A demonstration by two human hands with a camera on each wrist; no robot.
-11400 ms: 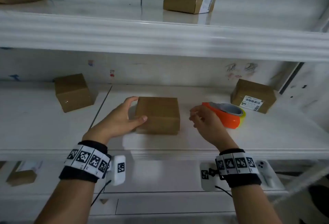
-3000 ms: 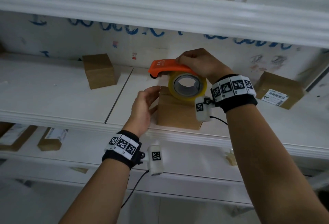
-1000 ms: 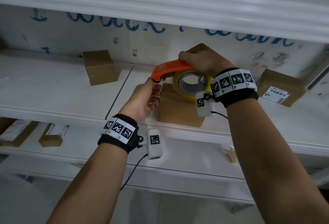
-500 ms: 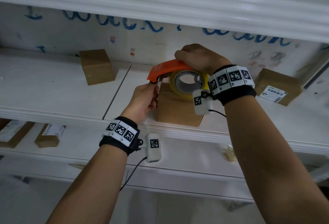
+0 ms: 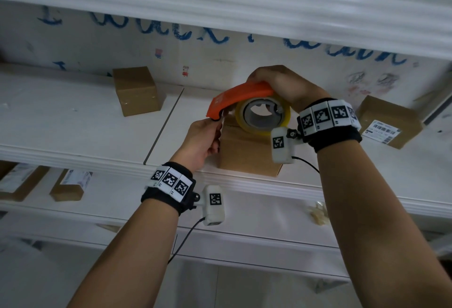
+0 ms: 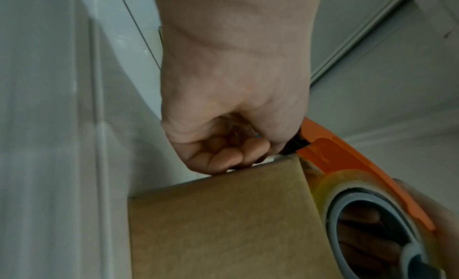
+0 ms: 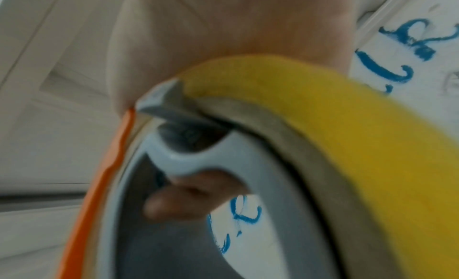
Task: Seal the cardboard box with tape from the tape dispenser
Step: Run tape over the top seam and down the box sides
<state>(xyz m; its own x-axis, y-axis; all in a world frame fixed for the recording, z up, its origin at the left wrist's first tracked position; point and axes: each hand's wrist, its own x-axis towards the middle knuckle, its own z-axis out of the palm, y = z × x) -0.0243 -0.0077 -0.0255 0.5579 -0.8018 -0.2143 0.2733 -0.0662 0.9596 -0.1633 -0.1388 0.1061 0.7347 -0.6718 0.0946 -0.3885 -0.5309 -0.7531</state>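
Note:
A small brown cardboard box [image 5: 247, 153] [image 6: 218, 224] stands near the front edge of the middle shelf. Just above its top is the orange tape dispenser [image 5: 241, 96] [image 6: 347, 161] with a yellowish tape roll [image 5: 263, 114] [image 7: 347, 126]. My right hand [image 5: 274, 80] grips the dispenser from above, with a fingertip [image 7: 188, 196] showing inside the roll's core. My left hand [image 5: 216, 126] [image 6: 223, 145] is at the box's upper left edge, under the dispenser's nose. Its fingers are curled and pinch the tape end there.
Another plain box [image 5: 137, 91] sits to the left on the same shelf [image 5: 97, 158], and a labelled box [image 5: 389, 122] to the right. An upper shelf [image 5: 220, 7] overhangs closely. More boxes [image 5: 71, 185] lie on the shelf below.
My left hand has moved from the box's side up to the dispenser's nose and closed on the tape end. My right hand keeps the dispenser over the box, nearly still.

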